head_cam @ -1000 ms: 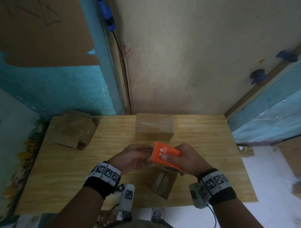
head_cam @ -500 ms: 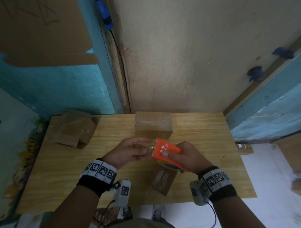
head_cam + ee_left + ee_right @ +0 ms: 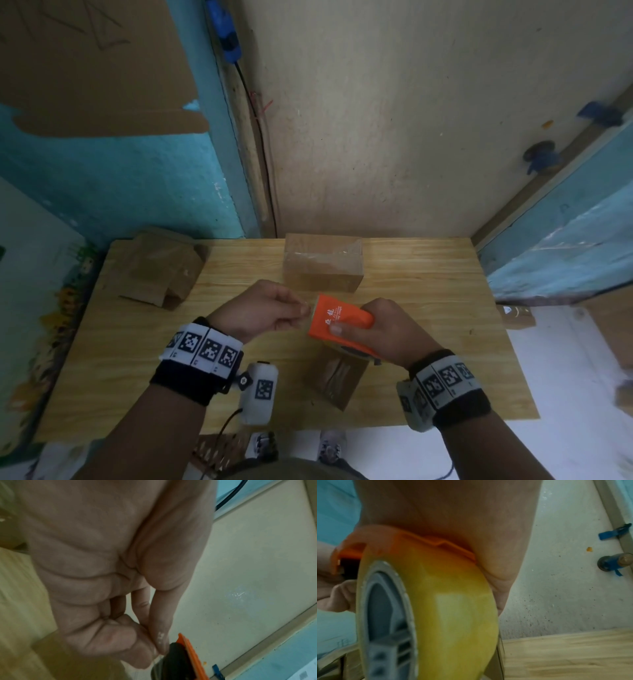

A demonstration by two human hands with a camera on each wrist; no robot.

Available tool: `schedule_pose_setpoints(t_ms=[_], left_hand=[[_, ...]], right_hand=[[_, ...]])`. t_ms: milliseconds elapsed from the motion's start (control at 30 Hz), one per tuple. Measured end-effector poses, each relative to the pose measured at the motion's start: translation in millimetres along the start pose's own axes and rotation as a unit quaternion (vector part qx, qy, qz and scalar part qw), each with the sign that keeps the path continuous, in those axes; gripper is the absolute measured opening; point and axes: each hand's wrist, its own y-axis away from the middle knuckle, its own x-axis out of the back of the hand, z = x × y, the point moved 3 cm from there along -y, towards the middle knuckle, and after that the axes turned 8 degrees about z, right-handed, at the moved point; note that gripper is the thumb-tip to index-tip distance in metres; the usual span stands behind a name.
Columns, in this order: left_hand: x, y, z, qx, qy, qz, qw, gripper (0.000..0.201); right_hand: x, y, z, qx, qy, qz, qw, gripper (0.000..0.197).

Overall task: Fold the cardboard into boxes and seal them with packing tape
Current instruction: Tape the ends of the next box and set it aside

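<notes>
Head view: gripping the orange tape dispenser [image 3: 337, 323] in the right hand [image 3: 383, 329], thumb lying across its top, toothed edge facing the left hand [image 3: 263, 313]; pinching at that edge with left thumb and forefinger, apparently on the clear tape end, though too thin to confirm. Lying directly under the dispenser, nearer the right hand: a small cardboard box [image 3: 337, 382], long axis running diagonally toward the near table [image 3: 445, 342] edge. Standing beyond the hands: an already taped box [image 3: 322, 262]; lying far left: flat cardboard pieces [image 3: 161, 270]. Left wrist view: pressing fingertips [image 3: 162, 642] together just beside the orange edge, remaining fingers curled. Right wrist view: wrapping the palm over the dispenser's orange shell, yellowish tape roll [image 3: 450, 608] filling the frame. Likely next: drawing tape leftward, then lowering it onto the box below.
</notes>
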Motion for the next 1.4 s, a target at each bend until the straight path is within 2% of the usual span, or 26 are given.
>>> schedule_pose_setpoints(t_ms=[133, 300, 500, 700, 867, 967, 1100, 1200, 1300, 1400], left_hand=[[10, -2, 2, 0.015, 0.018, 0.022, 0.999, 0.016], [14, -6, 1, 0.037, 0.043, 0.014, 0.998, 0.021], [17, -18, 4, 0.08, 0.05, -0.002, 0.996, 0.024], [24, -29, 3, 0.088, 0.011, 0.016, 0.996, 0.019], [64, -35, -4, 0.064, -0.043, 0.111, 0.991, 0.011], [65, -46, -7, 0.044, -0.039, 0.147, 0.987, 0.006], [65, -62, -14, 0.038, -0.07, 0.192, 0.978, 0.007], [62, -71, -20, 0.056, -0.116, 0.185, 0.974, 0.009], [43, -78, -27, 0.084, -0.188, 0.155, 0.966, 0.006], [19, -83, -30, 0.082, -0.194, 0.152, 0.966, 0.01]], right_hand=[[6, 0, -11, 0.022, 0.011, 0.005, 1.0, 0.095], [22, 0, -20, 0.04, 0.059, 0.002, 0.997, 0.088], [23, -7, -20, 0.013, 0.091, 0.009, 0.996, 0.09], [13, -9, -5, -0.008, 0.078, 0.023, 0.997, 0.096], [28, -2, 16, -0.03, 0.072, 0.013, 0.997, 0.09], [27, -2, 15, -0.032, 0.046, 0.028, 0.998, 0.082], [21, -9, 14, -0.014, 0.068, 0.051, 0.996, 0.09], [20, -9, 14, -0.025, 0.085, 0.061, 0.994, 0.084], [15, -8, 15, -0.027, 0.093, 0.062, 0.993, 0.088], [9, -9, 16, -0.028, 0.117, 0.073, 0.99, 0.087]])
